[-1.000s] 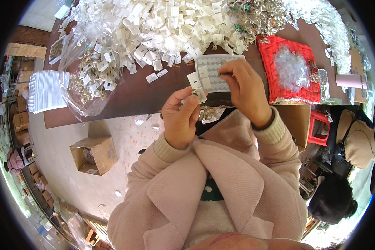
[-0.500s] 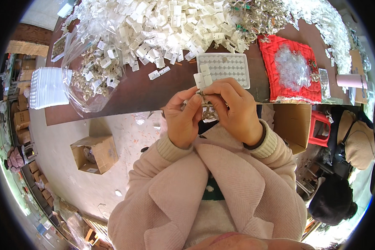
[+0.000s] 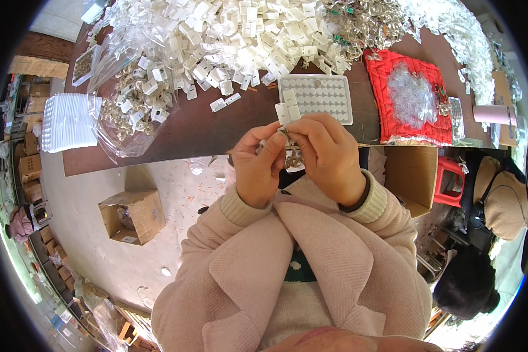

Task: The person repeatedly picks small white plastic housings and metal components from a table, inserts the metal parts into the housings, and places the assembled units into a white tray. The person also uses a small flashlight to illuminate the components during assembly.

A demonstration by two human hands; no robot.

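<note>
My left hand [image 3: 259, 167] and my right hand [image 3: 328, 161] meet at the near table edge, fingertips pinched together. Between them is a small white plastic card [image 3: 282, 114], with a tiny shiny metal piece at its lower end. Both hands are closed on it; the exact grip of each is partly hidden by fingers. Another white card lies just behind it, overlapping a shallow white tray [image 3: 347, 105] with rows of small bumps. More metal pieces [image 3: 294, 159] show below my fingers; I cannot tell whether a hand holds them.
A heap of white cards [image 3: 234, 35] covers the far table, beside shiny metal pieces [image 3: 372, 26]. At left are a clear bag [image 3: 123, 149] of carded pieces and stacked white trays [image 3: 70, 123]. At right, a red cloth [image 3: 387, 120] bears clear plastic bits. Cardboard boxes [image 3: 144, 217] stand below.
My fingers have shifted slightly around the metal piece, and the white card has moved a little. Nothing was let go or newly picked up.
</note>
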